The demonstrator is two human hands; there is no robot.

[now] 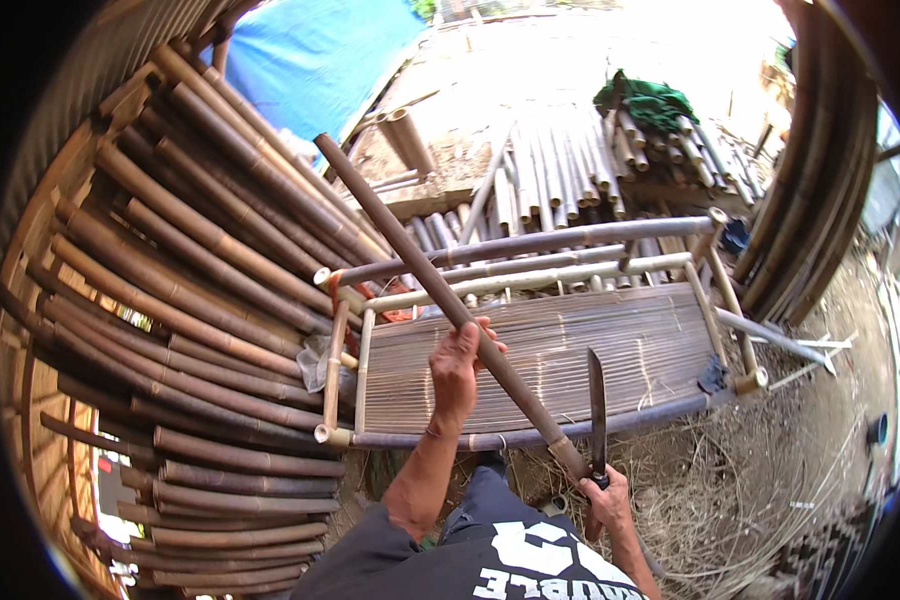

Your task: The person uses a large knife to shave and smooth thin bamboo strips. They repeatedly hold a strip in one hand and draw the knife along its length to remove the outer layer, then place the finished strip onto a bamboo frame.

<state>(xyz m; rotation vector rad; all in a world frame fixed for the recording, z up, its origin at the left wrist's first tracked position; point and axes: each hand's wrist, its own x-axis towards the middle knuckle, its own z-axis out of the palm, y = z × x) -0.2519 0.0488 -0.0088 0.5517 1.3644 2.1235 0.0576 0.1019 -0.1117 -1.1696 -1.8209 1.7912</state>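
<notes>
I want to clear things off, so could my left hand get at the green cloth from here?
Probably not: the left hand is closed around a bamboo pole, and the green cloth lies on stacked poles beyond the bamboo bench.

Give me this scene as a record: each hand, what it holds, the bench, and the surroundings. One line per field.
left hand: wrapped around a long bamboo pole; hand
right hand: closed on the handle of a long knife, blade up; hand
pole position: slanting from upper left to lower right, crossing the view of the bench
bench: bamboo frame, slatted seat
left side: stacked dark poles
beyond bench: pale poles, green cloth, blue tarp
ground at right: loose dry strips
</notes>
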